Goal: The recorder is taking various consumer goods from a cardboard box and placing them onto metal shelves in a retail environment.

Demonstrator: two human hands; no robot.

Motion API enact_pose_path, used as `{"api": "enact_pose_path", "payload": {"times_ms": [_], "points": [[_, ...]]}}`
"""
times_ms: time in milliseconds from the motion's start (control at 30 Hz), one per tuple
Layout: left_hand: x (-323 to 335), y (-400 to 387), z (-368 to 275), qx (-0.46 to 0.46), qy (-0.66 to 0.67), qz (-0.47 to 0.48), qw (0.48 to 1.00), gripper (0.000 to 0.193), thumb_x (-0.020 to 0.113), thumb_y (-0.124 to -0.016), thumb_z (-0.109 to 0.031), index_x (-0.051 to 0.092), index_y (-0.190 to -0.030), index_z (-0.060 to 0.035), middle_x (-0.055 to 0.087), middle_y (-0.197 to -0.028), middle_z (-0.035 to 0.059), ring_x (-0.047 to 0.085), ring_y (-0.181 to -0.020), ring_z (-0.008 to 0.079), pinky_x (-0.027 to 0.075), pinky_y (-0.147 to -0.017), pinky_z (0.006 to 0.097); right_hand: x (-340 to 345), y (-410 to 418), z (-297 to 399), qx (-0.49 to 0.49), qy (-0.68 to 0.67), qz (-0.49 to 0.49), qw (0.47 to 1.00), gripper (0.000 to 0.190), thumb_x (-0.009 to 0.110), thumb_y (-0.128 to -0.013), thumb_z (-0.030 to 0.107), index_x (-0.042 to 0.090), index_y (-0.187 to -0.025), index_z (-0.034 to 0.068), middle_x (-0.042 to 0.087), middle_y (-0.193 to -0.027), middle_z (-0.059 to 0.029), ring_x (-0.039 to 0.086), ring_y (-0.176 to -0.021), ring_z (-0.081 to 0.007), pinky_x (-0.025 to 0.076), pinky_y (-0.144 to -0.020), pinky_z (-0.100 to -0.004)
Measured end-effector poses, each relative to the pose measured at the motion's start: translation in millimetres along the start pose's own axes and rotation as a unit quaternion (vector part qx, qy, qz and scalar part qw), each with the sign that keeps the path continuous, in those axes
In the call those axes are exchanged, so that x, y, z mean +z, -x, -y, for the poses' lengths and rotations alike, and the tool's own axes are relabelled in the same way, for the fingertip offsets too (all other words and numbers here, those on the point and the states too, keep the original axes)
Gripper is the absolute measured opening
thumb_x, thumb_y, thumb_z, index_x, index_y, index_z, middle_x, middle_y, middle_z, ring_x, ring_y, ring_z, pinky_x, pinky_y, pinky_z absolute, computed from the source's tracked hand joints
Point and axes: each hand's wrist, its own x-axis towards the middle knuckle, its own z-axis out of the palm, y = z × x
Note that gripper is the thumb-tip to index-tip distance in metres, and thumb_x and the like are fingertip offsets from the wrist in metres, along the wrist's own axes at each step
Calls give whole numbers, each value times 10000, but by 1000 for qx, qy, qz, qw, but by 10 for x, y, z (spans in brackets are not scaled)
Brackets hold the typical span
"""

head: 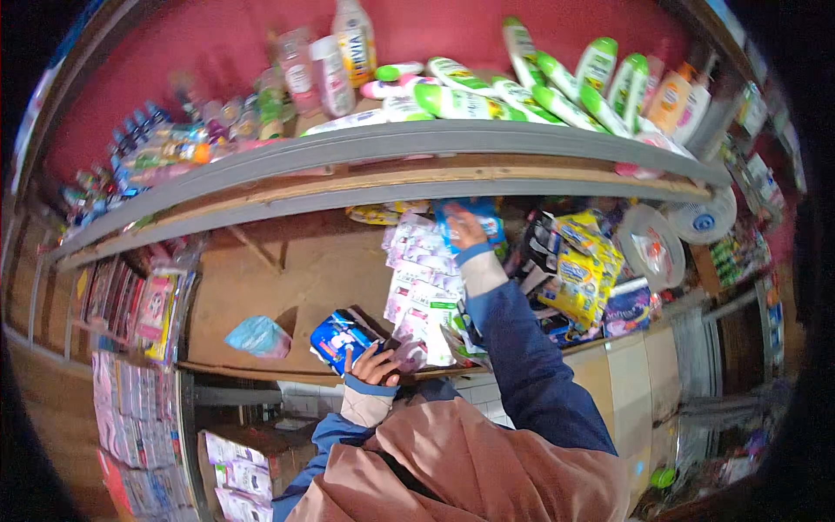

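My left hand [372, 365] is at the shelf's front edge, fingers apart, against the front right corner of a blue plastic-wrapped pack [344, 339]. To the left of that pack lies a small light-blue and pink packet [258, 337]. My right arm extends over the shelf board. At its end, my right hand [465, 228] lies on a bright blue packet [479, 215] at the back, under the upper shelf. The hand is blurred, so its grip is unclear. Overlapping white and purple sachets [417, 287] run from back to front between my hands, beside a white-green sachet [441, 329].
Yellow packs [577, 277] and a purple pack [627, 310] are heaped right of my arm. Beyond stands a clear plastic tub [652, 245]. The upper shelf's grey edge [456, 137] overhangs the back, bearing green-capped bottles [456, 101]. Books or magazines [156, 307] stand at left.
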Motion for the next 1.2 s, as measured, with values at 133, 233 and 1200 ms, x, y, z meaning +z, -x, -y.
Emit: {"api": "enact_pose_path", "payload": {"times_ms": [133, 233, 1200], "points": [[-94, 191, 130, -64, 4, -39, 997, 111, 599, -814, -214, 629, -915, -180, 625, -1030, 9, 539, -1075, 224, 289, -996, 469, -154, -984, -582, -174, -101, -122, 972, 531, 689, -731, 28, 488, -1220, 78, 510, -1216, -99, 499, -1055, -250, 446, -918, -419], [-141, 200, 235, -39, 57, -67, 995, 86, 577, -812, -146, 619, -884, -122, 628, -992, 55, 561, -1023, 268, 370, -912, 467, -1804, -1819, -505, -216, -297, -127, 921, 442, 542, -827, 132, 462, -1260, 95, 400, -1329, -131, 463, -1109, -411, 423, -922, -586], [362, 494, 793, -265, -69, 29, 961, 602, 737, -657, -211, 544, -1224, -160, 351, -1385, 167, 478, -1124, 362, 418, -915, 415, 1436, 692, -521, -246, 399, 525, 710, 397, 660, -739, 192, 605, -1127, 132, 614, -1082, -112, 543, -1066, -306, 420, -929, -398]]}}
